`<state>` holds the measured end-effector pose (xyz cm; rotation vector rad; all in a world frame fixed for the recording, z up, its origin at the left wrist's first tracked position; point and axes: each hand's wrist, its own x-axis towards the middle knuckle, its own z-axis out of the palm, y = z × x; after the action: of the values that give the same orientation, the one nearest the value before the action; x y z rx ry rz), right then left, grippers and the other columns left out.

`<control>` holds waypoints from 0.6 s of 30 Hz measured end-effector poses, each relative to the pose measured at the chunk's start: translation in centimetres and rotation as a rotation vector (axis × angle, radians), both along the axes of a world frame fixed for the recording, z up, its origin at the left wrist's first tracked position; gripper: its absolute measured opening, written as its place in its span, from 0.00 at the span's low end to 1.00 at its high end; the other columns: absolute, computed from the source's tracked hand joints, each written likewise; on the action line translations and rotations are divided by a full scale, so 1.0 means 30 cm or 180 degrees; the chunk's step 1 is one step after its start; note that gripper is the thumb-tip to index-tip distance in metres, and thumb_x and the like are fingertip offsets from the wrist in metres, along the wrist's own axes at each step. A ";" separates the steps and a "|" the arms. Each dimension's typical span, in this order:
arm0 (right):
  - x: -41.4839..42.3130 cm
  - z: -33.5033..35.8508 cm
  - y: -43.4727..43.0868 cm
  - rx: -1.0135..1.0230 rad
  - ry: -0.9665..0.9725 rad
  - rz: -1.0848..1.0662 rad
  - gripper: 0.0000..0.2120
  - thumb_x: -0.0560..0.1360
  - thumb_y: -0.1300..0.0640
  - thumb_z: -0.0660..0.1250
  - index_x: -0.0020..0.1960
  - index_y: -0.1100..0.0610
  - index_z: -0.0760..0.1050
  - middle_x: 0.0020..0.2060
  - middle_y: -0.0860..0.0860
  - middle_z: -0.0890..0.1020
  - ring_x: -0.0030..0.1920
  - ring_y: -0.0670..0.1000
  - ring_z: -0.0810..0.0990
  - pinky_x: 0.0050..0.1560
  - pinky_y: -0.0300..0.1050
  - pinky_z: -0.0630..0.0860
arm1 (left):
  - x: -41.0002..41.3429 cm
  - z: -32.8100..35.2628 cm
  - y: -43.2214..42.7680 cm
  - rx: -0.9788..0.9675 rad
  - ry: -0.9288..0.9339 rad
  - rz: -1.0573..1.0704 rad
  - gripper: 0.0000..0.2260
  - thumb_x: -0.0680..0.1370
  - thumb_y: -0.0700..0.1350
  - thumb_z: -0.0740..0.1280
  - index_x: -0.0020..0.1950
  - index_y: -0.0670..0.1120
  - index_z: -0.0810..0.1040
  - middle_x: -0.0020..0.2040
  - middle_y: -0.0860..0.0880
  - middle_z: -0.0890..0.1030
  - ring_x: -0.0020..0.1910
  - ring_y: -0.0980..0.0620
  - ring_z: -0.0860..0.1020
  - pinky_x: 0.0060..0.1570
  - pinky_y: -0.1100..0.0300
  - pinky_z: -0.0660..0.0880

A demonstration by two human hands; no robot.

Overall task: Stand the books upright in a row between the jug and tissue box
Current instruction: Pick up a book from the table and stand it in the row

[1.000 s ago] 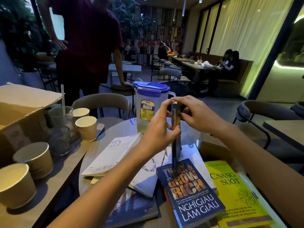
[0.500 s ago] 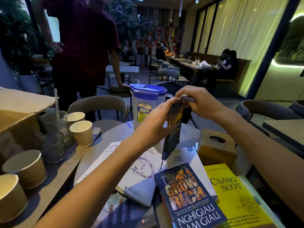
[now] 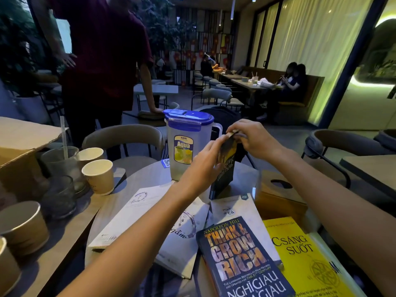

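A dark book (image 3: pixel 225 172) stands on its lower edge on the round table (image 3: pixel 145 176), tilted, just right of the clear jug (image 3: pixel 184 146) with a blue lid. My left hand (image 3: pixel 205 161) grips its left top edge and my right hand (image 3: pixel 250 138) pinches its top corner. The wooden tissue box (image 3: pixel 278 189) sits to the right. Flat in front lie a blue "Think & Grow Rich" book (image 3: pixel 242 256), a yellow book (image 3: pixel 304 258), a white book (image 3: pixel 233 211) and pale booklets (image 3: pixel 150 213).
Paper cups (image 3: pixel 98 174), glasses (image 3: pixel 62 163) and a cardboard box (image 3: pixel 19 146) crowd a side table at left. A person in a dark red shirt (image 3: pixel 102 50) stands behind the chair (image 3: pixel 122 138) beyond the table. Another chair (image 3: pixel 342 146) is at right.
The dark book has moved away from me toward the jug and its cover has turned to face me. Both hands stayed on its top.
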<state>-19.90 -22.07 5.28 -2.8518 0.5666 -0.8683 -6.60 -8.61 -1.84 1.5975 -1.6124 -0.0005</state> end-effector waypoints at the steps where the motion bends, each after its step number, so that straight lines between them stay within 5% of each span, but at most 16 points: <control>1: 0.003 -0.002 -0.004 0.0022 -0.0009 -0.0023 0.12 0.78 0.69 0.66 0.59 0.62 0.80 0.56 0.58 0.80 0.57 0.55 0.80 0.57 0.49 0.80 | 0.002 -0.003 -0.007 0.0011 0.0012 0.0013 0.34 0.78 0.37 0.70 0.79 0.53 0.57 0.71 0.47 0.70 0.70 0.47 0.71 0.65 0.52 0.74; 10: 0.039 -0.031 -0.031 0.0467 0.0038 -0.0126 0.12 0.81 0.65 0.63 0.62 0.56 0.76 0.53 0.53 0.80 0.54 0.53 0.81 0.51 0.42 0.78 | -0.011 -0.053 -0.054 -0.0211 0.0331 0.0076 0.35 0.76 0.36 0.72 0.78 0.51 0.60 0.70 0.47 0.72 0.65 0.50 0.75 0.64 0.54 0.76; 18: 0.056 -0.061 -0.011 0.0678 0.0041 -0.0010 0.22 0.81 0.65 0.64 0.73 0.56 0.67 0.64 0.57 0.79 0.62 0.53 0.80 0.59 0.43 0.78 | -0.007 -0.071 -0.052 -0.0290 0.0485 0.0086 0.38 0.75 0.37 0.74 0.77 0.55 0.58 0.66 0.49 0.73 0.60 0.55 0.76 0.59 0.59 0.79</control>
<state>-18.21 -22.41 3.46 -2.6670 0.6245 -0.7415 -6.80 -10.17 -3.98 1.5123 -1.4535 -0.0333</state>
